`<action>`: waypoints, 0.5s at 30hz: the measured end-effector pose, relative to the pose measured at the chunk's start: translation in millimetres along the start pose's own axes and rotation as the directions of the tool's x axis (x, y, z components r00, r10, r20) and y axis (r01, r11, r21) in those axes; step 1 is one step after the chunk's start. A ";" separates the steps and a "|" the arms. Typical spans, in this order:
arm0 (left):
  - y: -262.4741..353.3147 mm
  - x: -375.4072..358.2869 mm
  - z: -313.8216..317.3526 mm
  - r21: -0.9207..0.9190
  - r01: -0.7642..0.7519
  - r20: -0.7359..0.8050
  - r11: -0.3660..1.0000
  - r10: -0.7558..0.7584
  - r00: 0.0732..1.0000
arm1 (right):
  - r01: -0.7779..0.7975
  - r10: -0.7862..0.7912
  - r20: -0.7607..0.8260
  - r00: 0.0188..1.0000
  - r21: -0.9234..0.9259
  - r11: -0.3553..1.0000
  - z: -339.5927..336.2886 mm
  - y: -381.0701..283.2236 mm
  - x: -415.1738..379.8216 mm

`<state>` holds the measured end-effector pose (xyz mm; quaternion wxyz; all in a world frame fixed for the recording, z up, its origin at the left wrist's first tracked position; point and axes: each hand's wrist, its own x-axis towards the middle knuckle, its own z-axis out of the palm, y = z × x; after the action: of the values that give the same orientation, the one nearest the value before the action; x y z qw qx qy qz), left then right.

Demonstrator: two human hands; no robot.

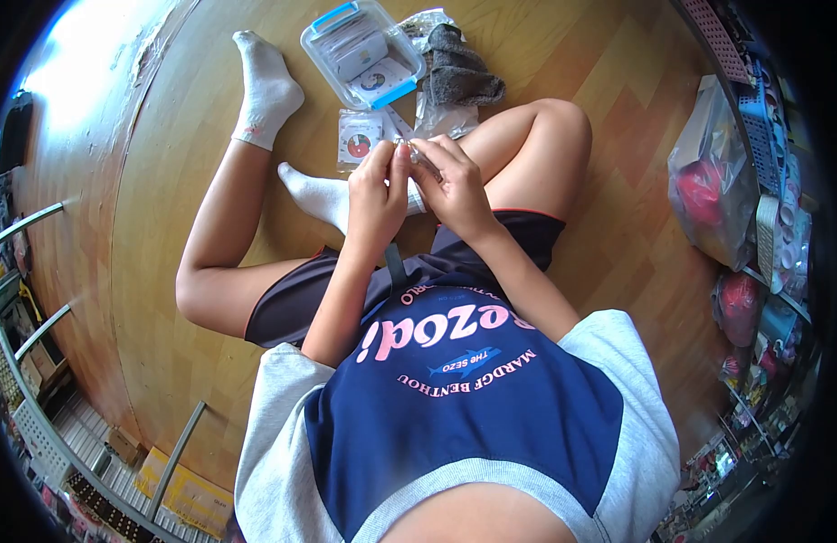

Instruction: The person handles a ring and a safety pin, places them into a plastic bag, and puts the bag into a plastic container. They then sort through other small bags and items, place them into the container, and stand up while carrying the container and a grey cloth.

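Note:
My left hand (380, 185) and my right hand (455, 185) meet fingertip to fingertip above my lap. Both are closed in a pinch. Between the fingertips is a tiny shiny thing (403, 142), too small to name. A crinkled, clear-looking piece (426, 166) shows under my right fingers, partly hidden by them. Just beyond the hands, a small packet with a card bearing a red round picture (359, 142) lies on the floor. Farther off stands a clear plastic box (313, 56) with blue clips, holding cards in clear sleeves.
A dark grey cloth (459, 72) lies over clear plastic wrapping (447, 119) beside the box. My bent legs surround the spot on the wooden floor (618, 181). To the right stand a plastic bag with pink contents (703, 190) and racks of goods; metal rails (179, 462) line the left.

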<state>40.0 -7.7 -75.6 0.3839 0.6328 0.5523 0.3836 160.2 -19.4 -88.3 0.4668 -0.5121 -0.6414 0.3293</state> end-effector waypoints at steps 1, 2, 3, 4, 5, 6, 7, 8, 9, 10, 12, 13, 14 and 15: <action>-0.8 0.4 0.0 -0.018 0.013 0.002 1.000 -0.013 1.000 | 0.008 -0.008 -0.001 1.000 -0.011 1.000 -0.1 0.1 0.1; -2.5 0.5 0.3 -0.018 0.013 0.002 1.000 -0.013 1.000 | 0.008 -0.008 -0.002 1.000 -0.011 1.000 -0.1 0.3 0.1; -4.1 0.7 0.3 -0.036 0.024 0.003 0.999 -0.024 1.000 | 0.020 -0.020 -0.006 1.000 -0.015 1.000 0.1 0.5 0.3; -5.1 0.9 0.3 -0.053 0.035 0.004 0.998 -0.035 0.999 | 0.031 -0.032 -0.011 0.999 -0.019 0.999 0.3 0.7 0.6; -5.6 0.8 0.1 -0.053 0.035 0.003 0.998 -0.035 0.999 | 0.032 -0.032 -0.010 0.999 -0.018 0.999 0.5 0.5 0.8; -5.1 1.1 -0.2 -0.052 0.037 -0.001 0.998 -0.037 0.999 | 0.025 -0.025 -0.011 1.000 -0.014 1.000 0.7 0.1 1.0; -4.8 1.3 -0.4 -0.051 0.038 -0.004 0.998 -0.038 0.999 | 0.017 -0.017 -0.012 1.000 -0.011 1.000 0.7 -0.3 1.0; -5.1 1.3 -0.4 -0.051 0.038 -0.004 0.998 -0.038 0.999 | 0.017 -0.017 -0.012 1.000 -0.011 1.000 0.7 -1.1 0.9; -5.9 1.2 -0.1 -0.061 0.038 -0.006 0.997 -0.039 0.999 | 0.002 -0.003 -0.005 1.000 -0.008 1.000 0.4 -2.0 0.9; -6.8 1.1 0.3 -0.071 0.039 -0.008 0.997 -0.039 0.999 | -0.013 0.013 0.002 1.000 -0.005 1.000 0.2 -2.4 0.9; -8.9 0.2 0.6 -0.070 0.043 -0.004 0.997 -0.044 0.999 | -0.015 0.015 0.001 1.000 -0.010 1.000 0.7 -1.8 0.1; -9.8 -0.1 0.9 -0.069 0.048 -0.001 0.996 -0.048 0.999 | -0.017 0.017 0.000 1.000 -0.015 1.000 0.8 -1.6 -0.1; -10.7 -0.3 1.3 -0.069 0.047 0.000 0.996 -0.047 0.999 | -0.017 0.017 -0.001 1.000 -0.016 1.000 0.5 -2.0 0.1; -11.3 -0.5 1.8 -0.070 0.034 -0.011 0.997 -0.035 0.999 | -0.019 0.019 0.007 1.000 -0.026 0.999 0.1 -2.9 0.5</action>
<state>37.0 -7.2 -86.7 0.4090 0.6071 0.5517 0.3996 159.0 -19.7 -85.6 0.4546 -0.5228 -0.6425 0.3274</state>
